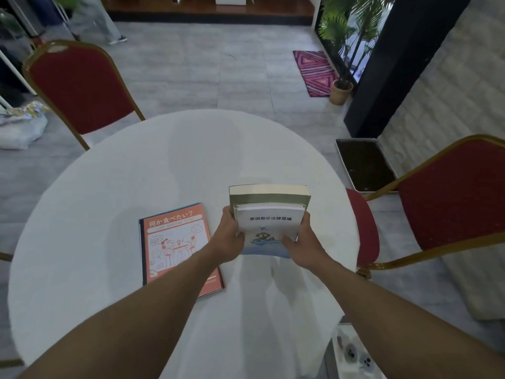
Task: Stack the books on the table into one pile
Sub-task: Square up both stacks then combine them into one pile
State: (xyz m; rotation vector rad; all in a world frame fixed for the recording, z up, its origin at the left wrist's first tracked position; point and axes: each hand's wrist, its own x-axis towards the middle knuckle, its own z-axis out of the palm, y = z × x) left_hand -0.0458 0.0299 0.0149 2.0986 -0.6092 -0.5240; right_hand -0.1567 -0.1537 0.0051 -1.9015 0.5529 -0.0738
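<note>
A small white book (269, 225) with a blue picture lies on top of a thicker olive-green book (269, 196), right of the centre of the round white table (123, 173). My left hand (231, 237) grips the left edges of both books. My right hand (299, 246) holds the white book's near right corner. An orange book (175, 242) with a cartoon cover lies flat on the table to the left, and my left forearm crosses its near right corner.
Red chairs with gold frames stand at the far left (79, 86) and at the right (448, 198). A potted plant (341, 88), a patterned mat (317, 72) and a dark tray (364, 165) are on the floor beyond. A person's legs (95, 17) show far back.
</note>
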